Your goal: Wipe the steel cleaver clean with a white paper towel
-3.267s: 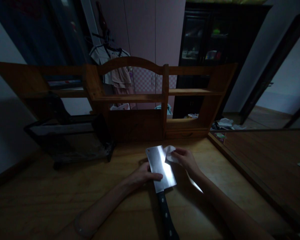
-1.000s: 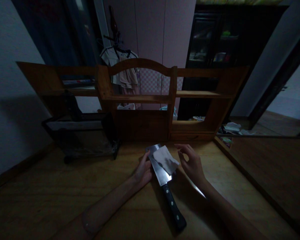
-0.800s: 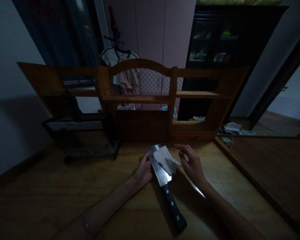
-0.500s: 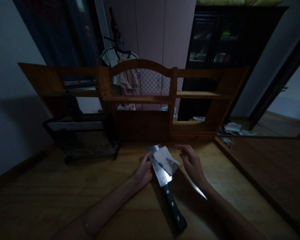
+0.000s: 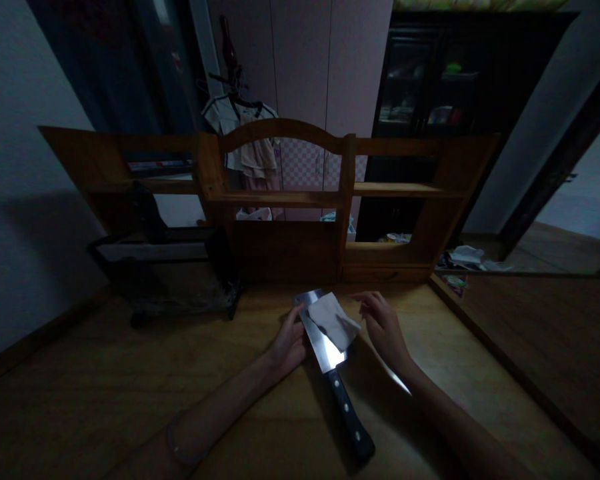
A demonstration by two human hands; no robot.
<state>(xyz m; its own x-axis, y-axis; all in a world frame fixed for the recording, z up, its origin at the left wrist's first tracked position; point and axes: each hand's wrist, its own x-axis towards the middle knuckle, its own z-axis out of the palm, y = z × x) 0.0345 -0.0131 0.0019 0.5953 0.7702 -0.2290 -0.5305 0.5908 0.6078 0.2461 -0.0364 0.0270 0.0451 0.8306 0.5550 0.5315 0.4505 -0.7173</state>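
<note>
A cleaver (image 5: 321, 348) with a broad shiny blade and a black riveted handle (image 5: 350, 417) points away from me, handle toward me. My left hand (image 5: 290, 340) grips the blade's left edge, thumb on top and the other fingers partly hidden beneath. A folded white cloth or paper towel (image 5: 333, 321) lies across the right side of the blade. Just right of it, my right hand (image 5: 380, 323) hovers with the index finger stretched out and the others loosely bent; it holds nothing.
On the wooden table (image 5: 205, 367), a black-framed knife holder (image 5: 165, 280) stands at the left with a black handle (image 5: 147, 210) rising from it. A wooden shelf unit (image 5: 285, 250) spans the back. A raised wooden edge (image 5: 500, 360) borders the right side.
Almost nothing differs. The cloth and both hands have shifted only very slightly, with the left hand still on the blade and the right hand still beside the cloth.
</note>
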